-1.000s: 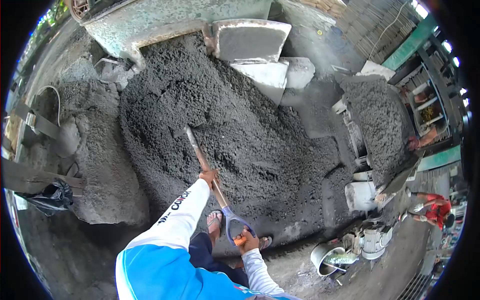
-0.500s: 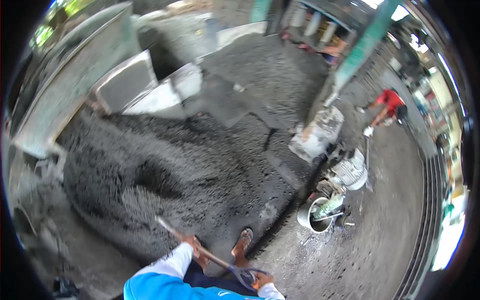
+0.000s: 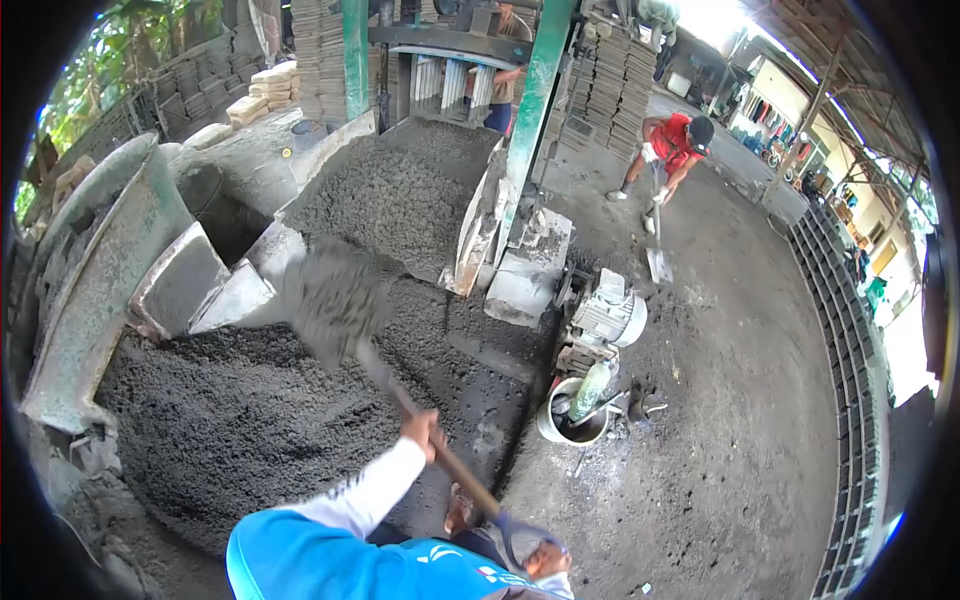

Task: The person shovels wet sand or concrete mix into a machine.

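A shovel [image 3: 462,473] reaches from the lower right up to the left over the pile. My left hand [image 3: 423,435] is wrapped around the middle of its wooden shaft. My right hand [image 3: 547,560] is closed on the handle at its near end. A heap of damp grey mix [image 3: 335,300] rides on the blade, blurred by motion, and hides most of the metal. Beneath lies the large dark grey pile [image 3: 240,410]. Beyond the blade, a sloping bed of the same mix [image 3: 390,195] leads to the machine with green posts [image 3: 535,120].
A rusty green drum [image 3: 110,280] stands at left. On the right are a motor [image 3: 608,310] and a bucket [image 3: 572,430] with a bottle in it. A co-worker in red [image 3: 675,145] holds another shovel [image 3: 658,262]. Rows of blocks [image 3: 850,400] line the far right.
The shovel blade has risen and swung forward, and now carries grey mix. Both hands keep their hold. My view has tilted up, showing more of the machine and the co-worker.
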Demonstrator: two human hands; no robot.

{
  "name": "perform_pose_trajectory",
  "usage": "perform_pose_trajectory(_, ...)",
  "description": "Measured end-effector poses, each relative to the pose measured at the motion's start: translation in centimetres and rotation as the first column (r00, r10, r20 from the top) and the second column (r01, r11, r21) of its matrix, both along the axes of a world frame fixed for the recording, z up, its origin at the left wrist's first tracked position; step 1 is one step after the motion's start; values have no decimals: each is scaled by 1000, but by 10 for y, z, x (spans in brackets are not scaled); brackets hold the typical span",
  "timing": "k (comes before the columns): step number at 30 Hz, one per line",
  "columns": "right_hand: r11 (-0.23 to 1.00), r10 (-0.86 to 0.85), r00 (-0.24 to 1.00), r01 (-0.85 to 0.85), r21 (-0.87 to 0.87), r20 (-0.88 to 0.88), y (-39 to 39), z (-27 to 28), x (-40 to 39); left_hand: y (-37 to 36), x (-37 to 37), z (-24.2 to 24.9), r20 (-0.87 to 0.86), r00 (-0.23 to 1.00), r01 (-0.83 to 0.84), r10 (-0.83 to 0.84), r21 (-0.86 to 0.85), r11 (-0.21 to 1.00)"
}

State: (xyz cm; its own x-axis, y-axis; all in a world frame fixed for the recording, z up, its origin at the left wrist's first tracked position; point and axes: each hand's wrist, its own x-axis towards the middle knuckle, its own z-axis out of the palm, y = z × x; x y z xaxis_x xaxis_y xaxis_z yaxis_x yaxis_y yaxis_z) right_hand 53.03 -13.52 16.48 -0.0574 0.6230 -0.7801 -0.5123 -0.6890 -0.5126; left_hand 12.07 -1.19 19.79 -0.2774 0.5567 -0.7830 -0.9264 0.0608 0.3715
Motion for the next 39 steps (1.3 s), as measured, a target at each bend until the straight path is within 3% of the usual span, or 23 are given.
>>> perform_pose_trajectory(1,991,-98,989,87,99,114,26,53,-44,37,-14,33,-9,1000,16,-16,82,997)
perform_pose_trajectory(3,915,-47,994,2,404,102,63,131,-91,105,-42,86,-84,991,129,-106,347,929)
perform_pose_trajectory(6,756,-140,941,-99,647,308,96,211,-155,183,-67,165,-144,960,280,-240,459,843)
perform_pose_trajectory(7,679,-161,901,-195,708,402,101,221,-169,197,-73,182,-181,945,325,-271,480,815)
perform_pose_trajectory(8,428,-317,796,-365,827,516,107,222,-184,208,-81,194,-215,930,367,-299,472,802)
perform_pose_trajectory(9,161,-499,673,-548,821,546,114,220,-199,215,-86,202,-249,911,410,-329,462,787)
perform_pose_trajectory(13,-374,-490,523,-849,374,697,138,233,-239,223,-111,165,-289,900,420,-327,369,829)
perform_pose_trajectory(17,-407,-645,531,-847,342,549,137,183,-235,187,-104,169,-345,909,375,-232,439,816)
perform_pose_trajectory(19,-317,-537,472,-881,351,699,155,130,-203,164,-96,161,-290,935,329,-203,502,800)
perform_pose_trajectory(21,-244,-419,539,-842,481,731,167,105,-177,135,-90,167,-228,956,286,-186,574,767)
perform_pose_trajectory(23,-13,-254,607,-780,625,753,164,85,-154,96,-103,167,-241,966,228,-93,623,748)
perform_pose_trajectory(24,204,-71,621,-757,621,781,158,88,-148,71,-112,165,-252,968,157,11,636,755)
perform_pose_trajectory(25,409,112,641,-726,553,759,153,98,-142,49,-130,145,-212,974,95,78,697,711)
perform_pose_trajectory(26,550,184,572,-734,398,799,157,107,-141,24,-133,144,-135,961,-94,240,658,747)
perform_pose_trajectory(27,335,52,398,-871,359,916,163,89,-135,-5,-162,95,-11,981,-120,191,744,658)
perform_pose_trajectory(28,109,-126,240,-961,254,963,171,61,-131,-33,-141,102,14,899,-391,438,478,787)
perform_pose_trajectory(29,-110,-334,123,-990,91,934,179,33,-126,-62,-138,68,-67,853,-478,518,298,826)
perform_pose_trajectory(30,-38,-17,131,-991,131,991,186,16,-128,-92,-136,38,-73,801,-578,594,158,800)
perform_pose_trajectory(31,-2,159,222,-974,225,962,189,13,-132,-129,-132,-2,-59,760,-642,647,85,762)
perform_pose_trajectory(33,97,501,335,-938,333,798,195,14,-142,-192,-96,-19,-72,644,-765,762,-55,641)
perform_pose_trajectory(35,-33,590,253,-941,336,767,201,6,-151,-245,-57,-19,-32,508,-847,861,-200,492)
perform_pose_trajectory(37,147,813,197,-980,134,548,191,45,-191,-291,-31,-21,-18,389,-908,921,-179,380)
perform_pose_trajectory(39,74,812,163,-981,179,560,183,16,-209,-324,-15,-19,-16,281,-949,960,-154,275)
